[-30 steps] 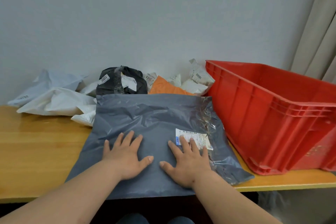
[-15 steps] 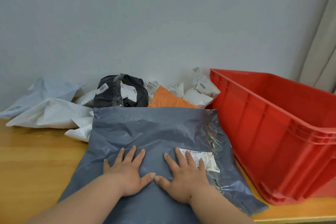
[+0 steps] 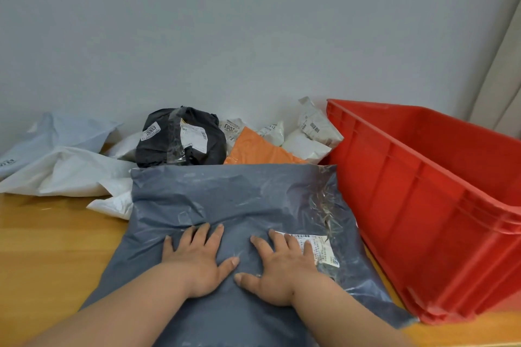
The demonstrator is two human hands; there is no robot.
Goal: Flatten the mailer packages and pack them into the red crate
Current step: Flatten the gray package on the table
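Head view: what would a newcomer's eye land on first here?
The red crate at the right of the table, then the big grey mailer in front, pressed flat by the left hand and right hand. Behind it, crumpled black, orange and white mailers lie along the wall.

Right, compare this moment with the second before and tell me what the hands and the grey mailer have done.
Both hands slid closer together on the grey mailer: the left hand and right hand now lie with thumbs almost meeting, fingers straight, pressing it flat. Nothing was picked up or released. The mailer stays on the wooden table beside the red crate, and the pile of other mailers behind is untouched.
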